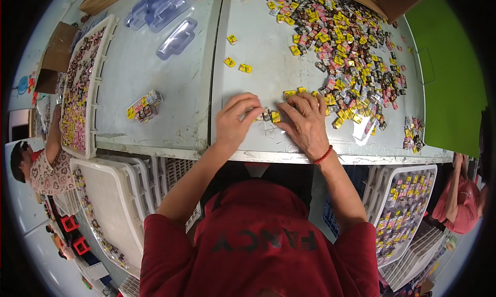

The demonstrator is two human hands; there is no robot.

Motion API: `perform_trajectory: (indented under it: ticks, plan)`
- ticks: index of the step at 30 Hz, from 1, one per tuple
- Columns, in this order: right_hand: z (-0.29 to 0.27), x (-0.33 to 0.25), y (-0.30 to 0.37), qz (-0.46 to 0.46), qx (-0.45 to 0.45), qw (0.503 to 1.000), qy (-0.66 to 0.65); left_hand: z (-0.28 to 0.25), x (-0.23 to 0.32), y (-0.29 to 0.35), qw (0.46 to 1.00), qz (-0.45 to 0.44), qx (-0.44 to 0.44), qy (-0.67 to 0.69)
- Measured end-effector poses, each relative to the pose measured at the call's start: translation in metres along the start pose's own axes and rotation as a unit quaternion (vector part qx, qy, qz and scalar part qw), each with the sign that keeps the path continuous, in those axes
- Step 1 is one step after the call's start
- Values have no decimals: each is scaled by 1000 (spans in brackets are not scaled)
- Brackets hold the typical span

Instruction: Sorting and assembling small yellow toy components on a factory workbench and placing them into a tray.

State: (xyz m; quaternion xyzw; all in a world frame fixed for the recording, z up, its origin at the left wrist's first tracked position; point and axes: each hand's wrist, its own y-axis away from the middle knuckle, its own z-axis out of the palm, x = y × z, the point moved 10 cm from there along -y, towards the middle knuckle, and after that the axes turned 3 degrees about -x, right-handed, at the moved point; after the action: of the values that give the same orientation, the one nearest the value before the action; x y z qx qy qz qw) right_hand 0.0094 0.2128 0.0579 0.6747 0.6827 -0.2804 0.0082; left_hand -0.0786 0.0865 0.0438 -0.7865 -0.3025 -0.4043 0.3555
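A short row of small coloured boxes (266,115) lies on the table between my hands, black and yellow ones showing. My left hand (235,120) is closed in a pinch at the row's left end, and its fingers hide what is in them. My right hand (305,120), with a red bead bracelet on the wrist, has its thumb and index finger closed about the yellow box at the row's right end. Its other fingers curl beside several yellow boxes (290,94). A large loose pile of the same boxes (356,54) spreads beyond and right of it.
Left on the table are a wrapped bundle of boxes (144,106), clear plastic trays (177,37) and a filled white crate (101,64). A cardboard box (387,0) stands behind the pile. Stacked crates (111,193) stand below the edge. Other people (49,170) are at both sides.
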Motion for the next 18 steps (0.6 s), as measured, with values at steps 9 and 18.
perform_trajectory:
  ticks: [9, 18]
  plan:
    - [11, 8, -6, 53, 7, 998, -21, -6, 13, 8, 996, 57, 9, -61]
    - [34, 26, 47, 323, -54, 775, -540, 46, 49, 28, 980, 171, -77, -65]
